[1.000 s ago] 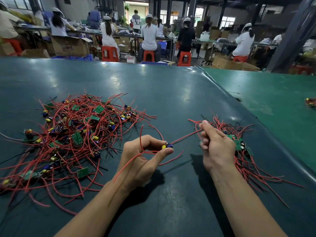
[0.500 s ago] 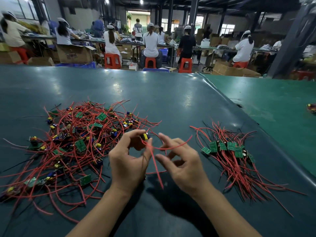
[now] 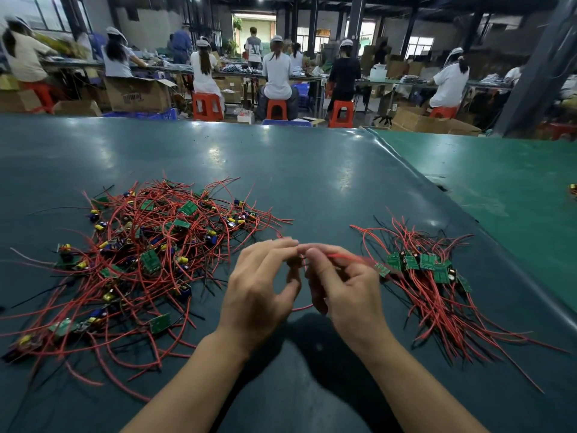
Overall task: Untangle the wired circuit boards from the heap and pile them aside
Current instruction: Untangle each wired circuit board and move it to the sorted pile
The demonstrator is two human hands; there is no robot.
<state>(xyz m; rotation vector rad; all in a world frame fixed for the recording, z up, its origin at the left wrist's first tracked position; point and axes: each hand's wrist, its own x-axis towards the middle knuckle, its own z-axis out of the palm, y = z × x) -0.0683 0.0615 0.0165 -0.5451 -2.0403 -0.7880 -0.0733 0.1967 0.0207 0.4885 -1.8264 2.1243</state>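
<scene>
Circuit boards in the tangled heap [image 3: 146,260] lie at my 10 o'clock on the dark green table [image 3: 312,170], green boards and yellow and blue components knotted among red and black wires. The heap's loose ends run to the frame's left edge and are cut off there. Its near right fringe stops just beside my left hand [image 3: 259,289], not touching it as far as I can tell.

My left hand sits at 12 o'clock, close in, fingers curled, thumb and forefinger closing toward the fingertips of the other hand. A red wire [image 3: 340,257] passes between the two hands; my left fingertips appear to pinch its end, though blur at the contact spot makes that uncertain. Whatever board hangs on this wire is hidden behind my fingers.

My right hand [image 3: 340,289] meets the left at the fingertips, fingers curled, thumb and forefinger pinching the same red wire, which runs off blurred toward 2 o'clock. A short red loop shows below, between the two palms.

At 2 o'clock lies the sorted pile [image 3: 434,276], boards lined up side by side, their wires trailing toward me and to the right. It is near my right hand but apart from it.

At 3 o'clock, on the lighter green table [image 3: 499,189], a small wired item is cut off by the frame edge.
</scene>
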